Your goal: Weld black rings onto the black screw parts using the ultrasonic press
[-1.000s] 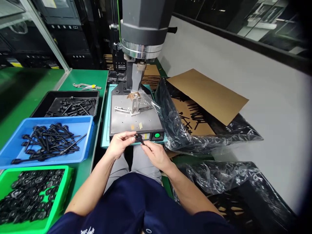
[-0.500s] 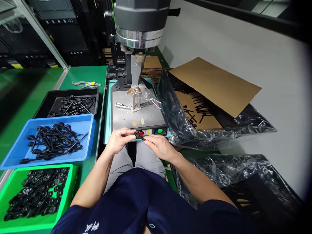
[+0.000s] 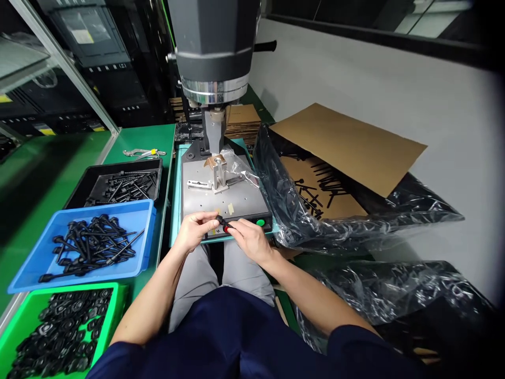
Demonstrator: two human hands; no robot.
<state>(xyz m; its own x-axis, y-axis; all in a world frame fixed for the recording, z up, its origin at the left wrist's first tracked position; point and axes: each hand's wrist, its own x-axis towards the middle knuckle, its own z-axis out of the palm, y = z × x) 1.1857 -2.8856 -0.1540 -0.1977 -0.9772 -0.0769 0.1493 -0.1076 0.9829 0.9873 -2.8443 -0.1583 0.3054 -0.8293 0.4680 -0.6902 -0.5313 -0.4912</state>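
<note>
In front of the press base, my left hand (image 3: pixel 194 229) pinches the wide head of a small black part (image 3: pixel 221 219) between thumb and fingertips. My right hand (image 3: pixel 251 238) closes around the part's thinner end, so most of its shaft is hidden in the fingers. It resembles the black headed rods (image 3: pixel 92 239) heaped in the blue tray (image 3: pixel 29 263) at the left. Just beyond my hands lies the metal base plate (image 3: pixel 201 201), carrying an upright metal fixture (image 3: pixel 218 176) under the grey machine head (image 3: pixel 215 52).
Left of me, a black tray (image 3: pixel 74 181) contains more rods, and a green bin (image 3: pixel 115 310) contains small black pieces. Pliers (image 3: pixel 144 152) lie behind them. A green button (image 3: pixel 260 223) sits on the base's front. At right, cardboard (image 3: pixel 347 145) partly covers a plastic-lined box with rods.
The camera view has shifted, with the scene sitting lower. Both hands stay on the black part, which now tilts slightly more, and they are nearer the base's front edge.
</note>
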